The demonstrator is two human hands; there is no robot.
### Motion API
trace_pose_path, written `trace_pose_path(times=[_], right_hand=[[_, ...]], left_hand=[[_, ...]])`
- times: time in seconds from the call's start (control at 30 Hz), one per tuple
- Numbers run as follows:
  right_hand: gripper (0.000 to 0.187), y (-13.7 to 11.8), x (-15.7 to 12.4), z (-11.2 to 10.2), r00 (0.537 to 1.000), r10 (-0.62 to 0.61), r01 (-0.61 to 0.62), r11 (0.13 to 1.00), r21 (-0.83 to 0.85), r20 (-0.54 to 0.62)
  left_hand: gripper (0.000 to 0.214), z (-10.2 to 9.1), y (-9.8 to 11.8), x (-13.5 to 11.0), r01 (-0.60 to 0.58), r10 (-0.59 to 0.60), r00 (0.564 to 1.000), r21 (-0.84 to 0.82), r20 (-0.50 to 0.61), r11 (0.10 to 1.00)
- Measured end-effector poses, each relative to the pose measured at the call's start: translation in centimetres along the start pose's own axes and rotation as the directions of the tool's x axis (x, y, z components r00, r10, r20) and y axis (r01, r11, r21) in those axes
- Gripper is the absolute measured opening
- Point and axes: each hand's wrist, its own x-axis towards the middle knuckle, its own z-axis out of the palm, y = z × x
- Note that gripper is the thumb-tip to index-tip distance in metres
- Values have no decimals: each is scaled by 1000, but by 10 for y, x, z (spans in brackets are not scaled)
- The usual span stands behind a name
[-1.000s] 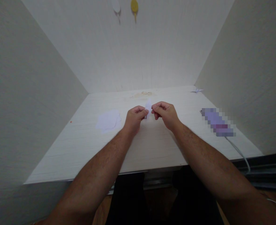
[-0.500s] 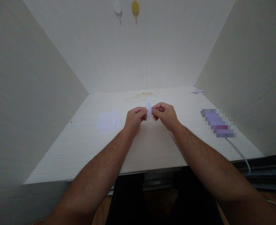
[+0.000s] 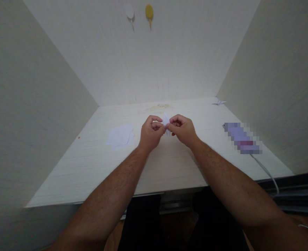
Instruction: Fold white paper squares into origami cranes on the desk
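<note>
A small folded white paper is held up over the middle of the desk, its pointed end facing away from me. My left hand grips its near left side, thumb against the paper and index finger lifted and curved away from it. From the right, my right hand pinches the same paper between thumb and fingers. Both thumbs almost meet at its near part, and the fingers partly hide the folds.
Loose white paper sheets lie left on the white desk. A folded paper figure sits at the far right corner. A blurred-out phone-like object with a cable lies right. Two hooks, one yellow, hang on the back wall.
My left index finger has lifted off the paper, and its thumb has moved slightly nearer to me. My right thumb has shifted inward over the paper, which now looks wider.
</note>
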Motion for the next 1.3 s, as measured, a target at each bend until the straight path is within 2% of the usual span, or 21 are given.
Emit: trace_pose_path(times=[0.2, 0.33, 0.5, 0.73, 1.07, 1.3], right_hand=[[22, -3, 0, 0, 999, 28, -31, 998, 60, 37], [26, -7, -1, 0, 995, 59, -64, 996, 59, 84], [28, -6, -1, -1, 996, 21, -25, 998, 56, 82], [25, -2, 0, -1, 994, -16, 0, 990, 141, 112], [12, 7, 2, -7, 976, 59, -121, 947, 297, 211], [5, 3, 1, -6, 972, 108, -170, 934, 314, 208]], left_hand=[[19, 1, 0, -2, -59, 61, 998, 116, -18, 991], [16, 1, 2, -3, -46, 52, 998, 136, -43, 990], [16, 0, 4, -2, -8, 11, 999, 105, -35, 994], [11, 1, 4, -1, 1, -1, 1000, 11, -6, 1000], [9, 0, 2, -1, 5, 0, 999, -107, 42, 994], [9, -2, 1, 0, 17, -13, 999, -93, 43, 995]])
